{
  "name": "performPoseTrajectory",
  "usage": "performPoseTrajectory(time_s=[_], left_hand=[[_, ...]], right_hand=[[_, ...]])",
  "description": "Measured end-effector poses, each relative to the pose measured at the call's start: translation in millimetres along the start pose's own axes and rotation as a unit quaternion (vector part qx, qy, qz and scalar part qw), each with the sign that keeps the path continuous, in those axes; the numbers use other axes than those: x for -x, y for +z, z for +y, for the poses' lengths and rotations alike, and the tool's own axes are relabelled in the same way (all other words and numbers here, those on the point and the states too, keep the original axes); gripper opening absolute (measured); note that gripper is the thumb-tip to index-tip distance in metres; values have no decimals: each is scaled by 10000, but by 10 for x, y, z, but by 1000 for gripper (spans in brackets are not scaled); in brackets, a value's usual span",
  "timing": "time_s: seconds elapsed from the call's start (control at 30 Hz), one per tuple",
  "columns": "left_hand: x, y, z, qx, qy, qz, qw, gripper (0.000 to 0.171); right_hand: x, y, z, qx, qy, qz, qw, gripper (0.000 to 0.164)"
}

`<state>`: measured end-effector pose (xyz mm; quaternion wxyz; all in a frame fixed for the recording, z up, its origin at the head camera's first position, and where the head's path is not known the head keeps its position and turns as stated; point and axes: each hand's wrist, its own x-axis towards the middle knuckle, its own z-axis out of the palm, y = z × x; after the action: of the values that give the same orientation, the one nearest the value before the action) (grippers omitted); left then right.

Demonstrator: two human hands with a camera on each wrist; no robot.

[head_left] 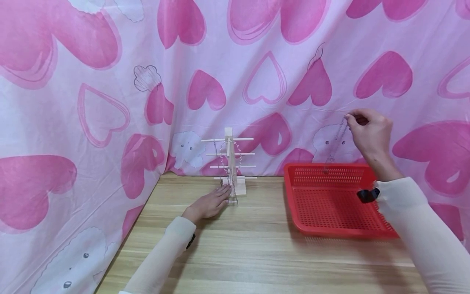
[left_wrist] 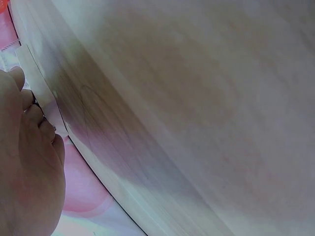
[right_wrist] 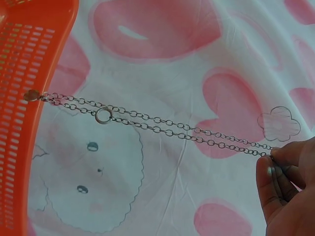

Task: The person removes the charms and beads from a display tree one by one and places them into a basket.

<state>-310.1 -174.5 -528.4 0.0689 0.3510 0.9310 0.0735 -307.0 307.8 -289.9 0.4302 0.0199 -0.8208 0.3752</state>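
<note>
With your right grip (head_left: 372, 132) you are pinching a thin metal necklace (right_wrist: 169, 132) by its top end, between the thumb and the fingers. This necklace is hanging below your fingertips, at the right of the head frame. Its long axis is running downward and slightly to the left, with two strands nearly side by side. A small ring (right_wrist: 96, 116) is sitting on one strand, and the pendant (right_wrist: 31, 95) at the low end is showing in front of the back wall of the red basket (head_left: 341, 233).

The wooden stand (head_left: 233, 163) is standing upright near the centre of the head frame, on the bench (head_left: 275, 253), so it is lying to the left of the necklace and well apart from it. Its rods (head_left: 246, 139) are carrying a string of beads (head_left: 240, 149) already. Your left grip (head_left: 209, 204) is the nearer one to the stand: it is resting low beside the foot, but its fingertips are partly hidden, so you cannot tell whether they are grasping something.
</note>
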Motion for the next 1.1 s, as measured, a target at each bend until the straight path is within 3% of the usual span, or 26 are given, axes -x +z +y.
performPoseTrajectory(time_s=[0.27,1.1], left_hand=[[11,-1,1,-12,-32,-14,10000,59],[17,-1,14,98,-98,3,9999,59]], right_hand=[[5,-78,101,142,-84,47,9999,19],[96,-297,436,417,228,-125,9988,22]])
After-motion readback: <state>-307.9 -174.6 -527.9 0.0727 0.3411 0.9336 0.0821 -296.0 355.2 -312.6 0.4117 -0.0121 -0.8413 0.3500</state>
